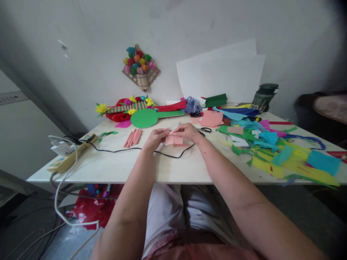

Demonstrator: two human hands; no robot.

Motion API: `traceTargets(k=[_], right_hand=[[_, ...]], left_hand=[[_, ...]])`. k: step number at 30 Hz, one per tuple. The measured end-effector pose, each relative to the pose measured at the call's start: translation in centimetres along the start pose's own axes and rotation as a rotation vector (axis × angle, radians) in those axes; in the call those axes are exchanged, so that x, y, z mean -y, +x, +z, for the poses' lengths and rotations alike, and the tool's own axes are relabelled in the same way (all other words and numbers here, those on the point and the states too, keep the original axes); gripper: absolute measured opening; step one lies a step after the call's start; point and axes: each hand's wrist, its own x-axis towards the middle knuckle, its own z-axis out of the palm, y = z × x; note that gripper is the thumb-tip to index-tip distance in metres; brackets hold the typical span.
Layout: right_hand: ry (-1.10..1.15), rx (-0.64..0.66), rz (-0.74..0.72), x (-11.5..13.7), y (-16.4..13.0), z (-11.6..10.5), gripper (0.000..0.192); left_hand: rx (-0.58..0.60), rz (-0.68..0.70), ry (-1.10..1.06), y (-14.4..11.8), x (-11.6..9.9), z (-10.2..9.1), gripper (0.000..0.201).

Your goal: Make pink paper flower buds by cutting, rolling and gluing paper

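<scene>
Both hands meet over the middle of the table, pinching a small piece of pink paper (174, 140) by its far edge. My left hand (156, 138) has its fingertips closed on the left end. On the right end, my right hand (189, 131) is closed with its fingers bent over the edge. The paper's near part hangs down below the fingers. To the left of my left hand lies a bundle of rolled pink paper sticks (132, 138). Scissors with black handles (206, 129) rest just right of my right hand, partly hidden by it.
A black cable (121, 150) runs across the table from a power strip (61, 160) at left. Coloured paper scraps (267, 141) cover the right side. A green paper disc (144, 118), a stack of pink paper (211, 118) and a dark jar (264, 97) stand toward the back.
</scene>
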Motion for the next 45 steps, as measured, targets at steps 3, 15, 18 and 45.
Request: traceTargets(k=[3,15,18,45], right_hand=[[0.008,-0.006,0.012,0.2,-0.1,0.0,0.025],[0.048,0.004,0.047,0.9,-0.2,0.0,0.025],[0.053,0.006,0.057,0.6,-0.1,-0.1,0.025],[0.322,-0.166,0.268,0.0,0.3,-0.3,0.034]], left_hand=[[-0.002,-0.003,0.001,0.1,0.1,-0.2,0.034],[0.002,-0.015,-0.037,0.2,0.3,-0.6,0.032],[0.001,-0.009,-0.058,0.3,0.4,-0.7,0.033],[-0.032,-0.001,-0.116,0.4,0.4,-0.7,0.034]])
